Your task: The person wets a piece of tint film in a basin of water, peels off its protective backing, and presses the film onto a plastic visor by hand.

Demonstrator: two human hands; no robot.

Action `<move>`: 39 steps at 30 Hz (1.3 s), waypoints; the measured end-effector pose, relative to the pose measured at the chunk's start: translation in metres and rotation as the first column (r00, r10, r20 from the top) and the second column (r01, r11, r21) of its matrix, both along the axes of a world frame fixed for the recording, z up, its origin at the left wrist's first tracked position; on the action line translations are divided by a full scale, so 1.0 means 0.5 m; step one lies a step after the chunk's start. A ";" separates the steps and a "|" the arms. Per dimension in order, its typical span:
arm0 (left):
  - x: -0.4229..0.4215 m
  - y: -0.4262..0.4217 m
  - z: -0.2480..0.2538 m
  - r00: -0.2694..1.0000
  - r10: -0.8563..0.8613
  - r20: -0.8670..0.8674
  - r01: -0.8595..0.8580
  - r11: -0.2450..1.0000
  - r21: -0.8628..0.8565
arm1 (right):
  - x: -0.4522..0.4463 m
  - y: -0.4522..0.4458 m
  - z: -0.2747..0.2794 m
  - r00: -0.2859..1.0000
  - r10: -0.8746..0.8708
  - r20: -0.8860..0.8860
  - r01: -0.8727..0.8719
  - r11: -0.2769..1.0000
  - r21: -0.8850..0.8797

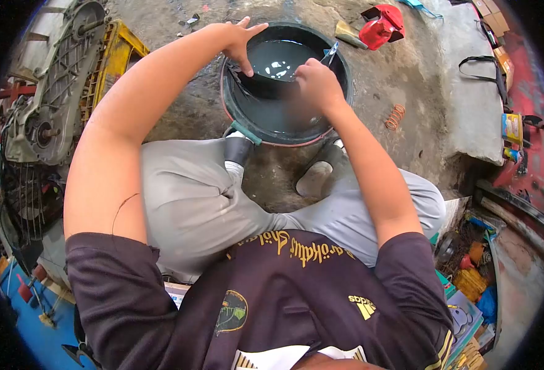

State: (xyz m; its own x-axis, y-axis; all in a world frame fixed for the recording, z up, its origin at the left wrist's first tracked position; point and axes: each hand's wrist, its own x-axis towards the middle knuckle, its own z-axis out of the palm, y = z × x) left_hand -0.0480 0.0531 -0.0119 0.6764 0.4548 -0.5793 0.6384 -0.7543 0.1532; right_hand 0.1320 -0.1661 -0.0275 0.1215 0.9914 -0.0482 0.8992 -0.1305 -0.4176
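Observation:
A round dark basin (284, 131) of cloudy water stands on the floor in front of my feet. Across it lies a dark panel (269, 87), partly in the water, with a blue-and-white piece (330, 52) showing near the basin's right rim. My left hand (241, 44) is at the upper left rim, fingers spread, thumb against the dark panel's edge. Over the basin's right half, my right hand (317, 83) is closed, and what it holds, if anything, is hidden; the area below it is blurred.
A red part (383, 26) lies beyond the basin, and a copper-coloured spring (395, 116) to its right. On the left are a metal engine casing (44, 92) and a yellow crate (118, 55). A box of assorted parts (469, 265) sits at the lower right.

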 end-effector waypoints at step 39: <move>-0.075 0.070 -0.026 0.989 -0.026 0.145 0.031 0.999 -0.028 | -0.090 -0.034 -0.073 0.960 -0.264 0.089 0.212 0.898 0.385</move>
State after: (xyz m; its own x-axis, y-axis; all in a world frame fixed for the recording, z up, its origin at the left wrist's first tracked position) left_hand -0.0852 0.0882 -0.0251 0.7666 0.4176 -0.4878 0.5860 -0.7655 0.2656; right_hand 0.0870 -0.1833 -0.0639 0.3354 0.8754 0.3483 0.9117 -0.2085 -0.3539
